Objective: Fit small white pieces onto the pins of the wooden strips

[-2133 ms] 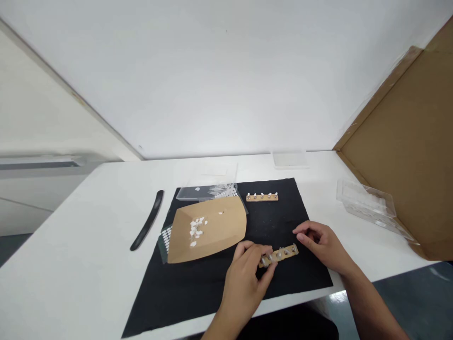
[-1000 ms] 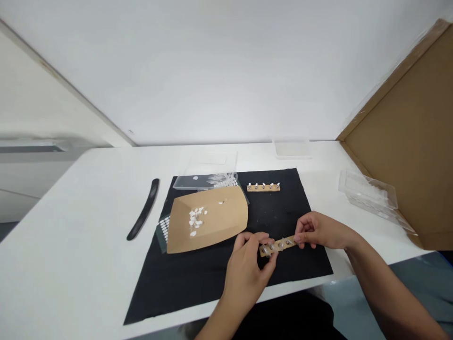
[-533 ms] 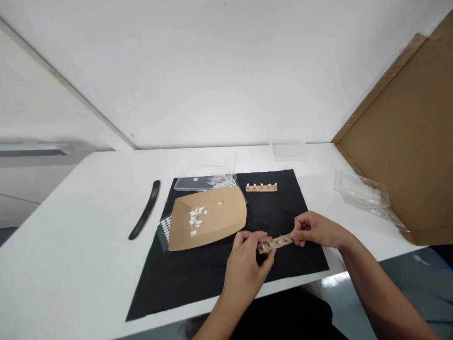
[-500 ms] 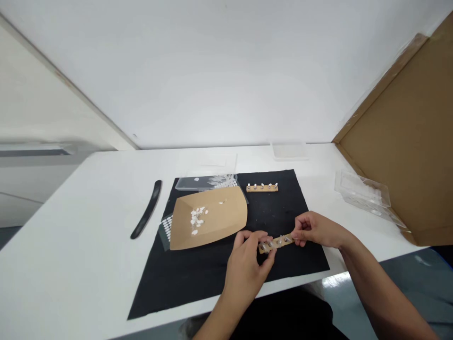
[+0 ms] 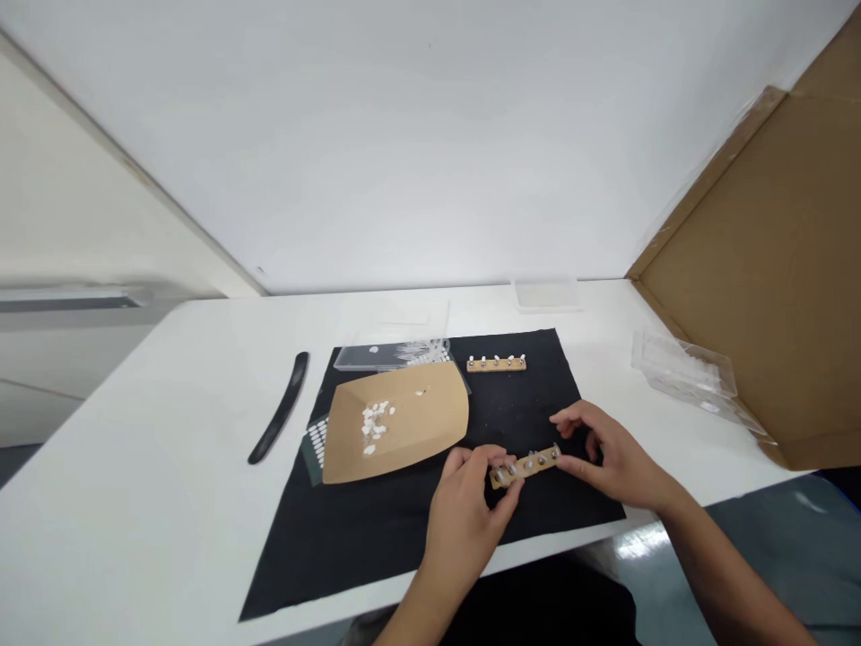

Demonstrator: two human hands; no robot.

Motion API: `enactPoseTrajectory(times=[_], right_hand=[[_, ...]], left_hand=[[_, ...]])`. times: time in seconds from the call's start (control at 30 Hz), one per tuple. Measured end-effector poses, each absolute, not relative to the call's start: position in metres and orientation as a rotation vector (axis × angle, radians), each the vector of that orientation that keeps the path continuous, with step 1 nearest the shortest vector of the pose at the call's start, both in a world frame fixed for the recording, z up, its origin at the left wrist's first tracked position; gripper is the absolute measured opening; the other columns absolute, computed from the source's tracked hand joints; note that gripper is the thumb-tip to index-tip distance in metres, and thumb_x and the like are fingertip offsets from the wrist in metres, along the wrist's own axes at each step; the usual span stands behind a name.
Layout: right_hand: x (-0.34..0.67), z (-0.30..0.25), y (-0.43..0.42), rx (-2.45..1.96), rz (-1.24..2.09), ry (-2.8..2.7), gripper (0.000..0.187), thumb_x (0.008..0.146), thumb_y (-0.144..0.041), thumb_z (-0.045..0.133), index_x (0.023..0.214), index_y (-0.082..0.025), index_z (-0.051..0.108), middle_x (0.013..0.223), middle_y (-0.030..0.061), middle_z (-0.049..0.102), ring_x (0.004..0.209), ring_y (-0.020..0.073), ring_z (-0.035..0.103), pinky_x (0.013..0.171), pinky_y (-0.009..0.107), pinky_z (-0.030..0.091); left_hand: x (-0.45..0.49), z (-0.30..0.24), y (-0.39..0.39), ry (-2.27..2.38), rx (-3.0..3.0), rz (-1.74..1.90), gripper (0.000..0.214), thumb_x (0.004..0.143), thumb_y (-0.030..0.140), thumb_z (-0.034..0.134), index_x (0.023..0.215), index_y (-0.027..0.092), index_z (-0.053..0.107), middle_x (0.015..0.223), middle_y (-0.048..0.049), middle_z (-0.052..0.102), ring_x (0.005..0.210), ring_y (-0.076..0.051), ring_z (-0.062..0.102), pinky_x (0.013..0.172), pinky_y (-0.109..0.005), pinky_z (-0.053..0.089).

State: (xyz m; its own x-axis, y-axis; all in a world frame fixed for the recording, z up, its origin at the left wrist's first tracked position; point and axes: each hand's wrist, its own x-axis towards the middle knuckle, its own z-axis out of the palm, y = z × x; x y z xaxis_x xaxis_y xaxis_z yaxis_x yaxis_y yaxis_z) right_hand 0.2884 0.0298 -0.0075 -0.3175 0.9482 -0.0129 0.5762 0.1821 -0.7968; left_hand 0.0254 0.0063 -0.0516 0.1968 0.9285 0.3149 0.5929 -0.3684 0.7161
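Left hand [image 5: 471, 510]: grips the left end of the near wooden strip [image 5: 535, 467]
Right hand [image 5: 615, 459]: thumb at the strip's right end, fingers parted from it
Far wooden strip [image 5: 496, 366]: lies on the black mat [image 5: 363, 547], five white tips [image 5: 496, 358] in a row
Cardboard tray [image 5: 423, 422]: holds scattered white pieces [image 5: 373, 427]
Black curved bar [image 5: 281, 411]: left of the mat

Head-worn view, from above the near side of the black mat [image 5: 350, 538], facing forward and down, far enough back to hold the whole mat (seen at a slant), left hand [image 5: 465, 507] and right hand [image 5: 612, 458] reaching in from the camera's side, white wall [image 5: 430, 152] beyond the mat
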Motion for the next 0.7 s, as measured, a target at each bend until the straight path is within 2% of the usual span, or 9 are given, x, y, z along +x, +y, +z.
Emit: enactPoseTrajectory(times=[0.03, 0.1, 0.17, 0.23, 0.33, 0.43, 0.57, 0.7], right_hand=[[0.286, -0.011, 0.025, -1.367, 0.889, -2.024, 0.042, 0.097, -0.04, 0.071, 0.137, -0.028, 0.061, 0.13, 0.0124, 0.068, 0.108, 0.025, 0.069, 0.072, 0.033, 0.06], [0.282, -0.019, 0.018, -1.275, 0.656, -2.122, 0.039, 0.098, -0.03, 0.068, 0.137, -0.029, 0.063, 0.138, 0.0129, 0.066, 0.123, 0.029, 0.067, 0.086, 0.04, 0.063], [0.279, -0.028, 0.015, -1.189, 0.436, -2.172, 0.039, 0.097, -0.025, 0.071, 0.135, -0.03, 0.066, 0.136, 0.0111, 0.07, 0.128, 0.0302, 0.066, 0.101, 0.048, 0.062], [0.278, -0.034, 0.015, -1.076, 0.275, -2.186, 0.037, 0.094, -0.02, 0.074, 0.129, -0.029, 0.069, 0.13, 0.0086, 0.074, 0.128, 0.029, 0.068, 0.107, 0.049, 0.061], [0.277, -0.036, 0.017, -0.934, 0.122, -2.221, 0.035, 0.092, -0.014, 0.078, 0.125, -0.023, 0.072, 0.13, 0.0079, 0.076, 0.131, 0.0278, 0.068, 0.108, 0.046, 0.063], [0.276, -0.035, 0.017, -0.876, 0.033, -2.282, 0.041, 0.09, -0.012, 0.081, 0.129, -0.019, 0.071, 0.132, 0.0083, 0.076, 0.13, 0.0258, 0.069, 0.108, 0.042, 0.064], [0.278, -0.038, 0.017, -0.828, -0.018, -2.303, 0.041, 0.088, -0.009, 0.082, 0.127, -0.019, 0.073, 0.123, 0.0045, 0.08, 0.119, 0.0215, 0.074, 0.103, 0.036, 0.068], [0.282, -0.044, 0.016, -0.807, -0.028, -2.333, 0.041, 0.088, -0.009, 0.082, 0.128, -0.019, 0.073, 0.123, 0.0041, 0.08, 0.12, 0.021, 0.074, 0.102, 0.034, 0.068]], left_hand=[[0.025, -0.051, 0.006, 1.421, 2.038, 1.013, 0.03, 0.088, 0.019, 0.078, 0.114, 0.024, 0.064, 0.102, -0.0019, 0.079, 0.093, -0.025, 0.068, 0.076, -0.036, 0.06], [0.025, -0.05, 0.005, 1.434, 2.038, 0.994, 0.024, 0.088, 0.019, 0.077, 0.108, 0.025, 0.065, 0.101, -0.0014, 0.079, 0.09, -0.024, 0.068, 0.074, -0.035, 0.059], [0.026, -0.049, 0.005, 1.449, 2.036, 0.982, 0.018, 0.089, 0.021, 0.077, 0.101, 0.025, 0.064, 0.1, -0.0006, 0.079, 0.085, -0.022, 0.067, 0.073, -0.034, 0.057], [0.026, -0.048, 0.004, 1.462, 2.028, 0.981, 0.017, 0.089, 0.022, 0.077, 0.097, 0.025, 0.062, 0.099, 0.0004, 0.079, 0.081, -0.021, 0.067, 0.071, -0.033, 0.056], [0.027, -0.047, 0.004, 1.467, 2.012, 0.99, 0.018, 0.089, 0.021, 0.077, 0.096, 0.025, 0.061, 0.099, 0.0013, 0.08, 0.079, -0.019, 0.067, 0.07, -0.031, 0.055], [0.027, -0.048, 0.005, 1.465, 2.008, 0.995, 0.018, 0.089, 0.022, 0.077, 0.098, 0.025, 0.062, 0.097, 0.0015, 0.079, 0.077, -0.019, 0.066, 0.069, -0.029, 0.055], [0.025, -0.047, 0.005, 1.462, 2.029, 0.972, 0.023, 0.087, 0.021, 0.079, 0.104, 0.026, 0.065, 0.092, 0.0018, 0.075, 0.074, -0.018, 0.065, 0.069, -0.03, 0.054], [0.024, -0.047, 0.006, 1.443, 2.027, 0.97, 0.027, 0.085, 0.023, 0.08, 0.107, 0.025, 0.065, 0.093, 0.0014, 0.073, 0.075, -0.019, 0.065, 0.07, -0.031, 0.054]])
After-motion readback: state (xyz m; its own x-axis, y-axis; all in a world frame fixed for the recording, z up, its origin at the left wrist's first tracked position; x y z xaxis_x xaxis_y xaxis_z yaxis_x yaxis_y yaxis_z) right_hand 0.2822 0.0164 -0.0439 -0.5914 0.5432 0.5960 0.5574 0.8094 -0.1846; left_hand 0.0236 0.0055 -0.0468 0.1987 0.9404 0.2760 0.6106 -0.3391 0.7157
